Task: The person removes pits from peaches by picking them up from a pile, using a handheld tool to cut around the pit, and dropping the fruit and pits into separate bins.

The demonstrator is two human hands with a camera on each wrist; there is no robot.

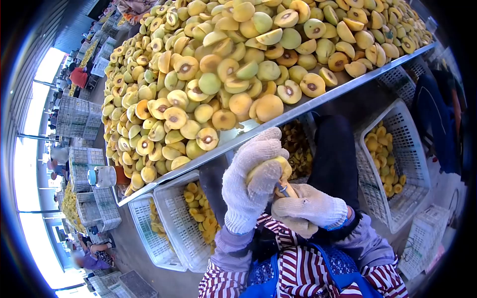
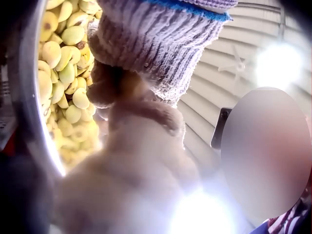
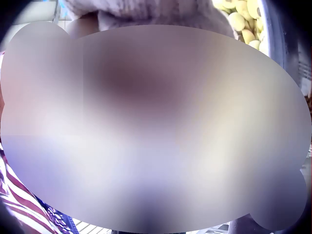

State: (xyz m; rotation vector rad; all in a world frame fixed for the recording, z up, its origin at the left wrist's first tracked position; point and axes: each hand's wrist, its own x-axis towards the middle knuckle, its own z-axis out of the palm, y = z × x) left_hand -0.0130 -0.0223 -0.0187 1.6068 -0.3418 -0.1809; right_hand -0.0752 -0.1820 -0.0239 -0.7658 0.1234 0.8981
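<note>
My left hand (image 1: 253,179), in a white knitted glove, grips a yellow peach half (image 1: 285,168) just in front of the table edge. The glove's fingers cover much of the fruit. Close below it, my gloved right hand (image 1: 313,208) holds a small metal-shafted pitting tool (image 1: 282,189), its metal part up against the peach; the fingers hide most of the handle. Beyond both hands lies a big heap of halved peaches (image 1: 213,84), many with brown pit centres showing. The left wrist view has the ribbed glove cuff (image 2: 156,48); the right wrist view is mostly blurred.
A metal table edge (image 1: 308,107) runs slantwise before me. Crates with peach halves stand at left (image 1: 181,233) and right (image 1: 407,169). Dark pieces fill another crate (image 1: 297,149) below the table, by my knee. Stacked crates (image 1: 77,119) and people are farther left.
</note>
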